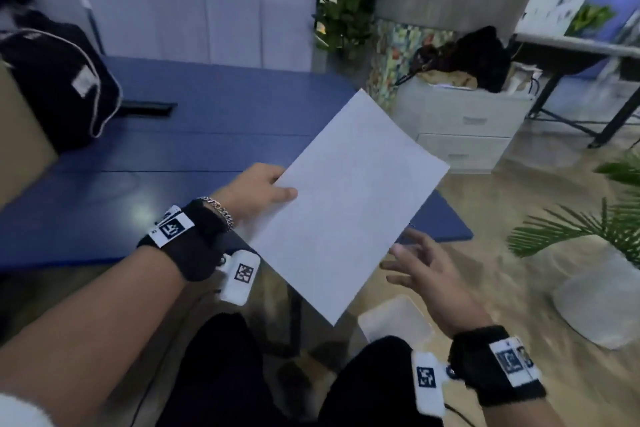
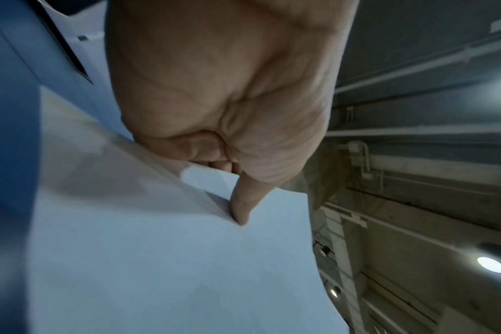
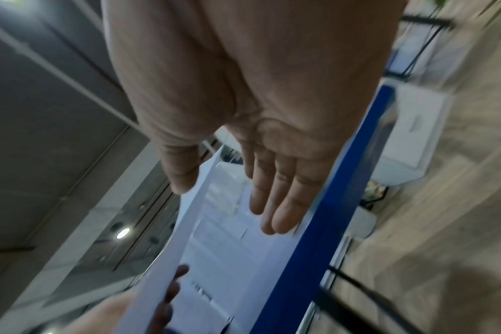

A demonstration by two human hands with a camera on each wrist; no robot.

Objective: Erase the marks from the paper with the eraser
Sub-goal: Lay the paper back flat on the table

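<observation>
One sheet, no eraser in sight. Left hand (image 1: 258, 192) pinches the paper (image 1: 346, 204) at its edge, lifted over the blue table (image 1: 207, 135); any marks are too faint to see. Right hand (image 1: 427, 274) hovers beside it, fingers spread, holding nothing.

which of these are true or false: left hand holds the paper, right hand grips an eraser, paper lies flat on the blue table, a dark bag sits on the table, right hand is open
1. The left hand holds the paper: true.
2. The right hand grips an eraser: false; it holds nothing, and no eraser is in view.
3. The paper lies flat on the blue table: false; it is held up in the air past the table's edge.
4. A dark bag sits on the table: true.
5. The right hand is open: true; its fingers are spread beside the paper.
</observation>
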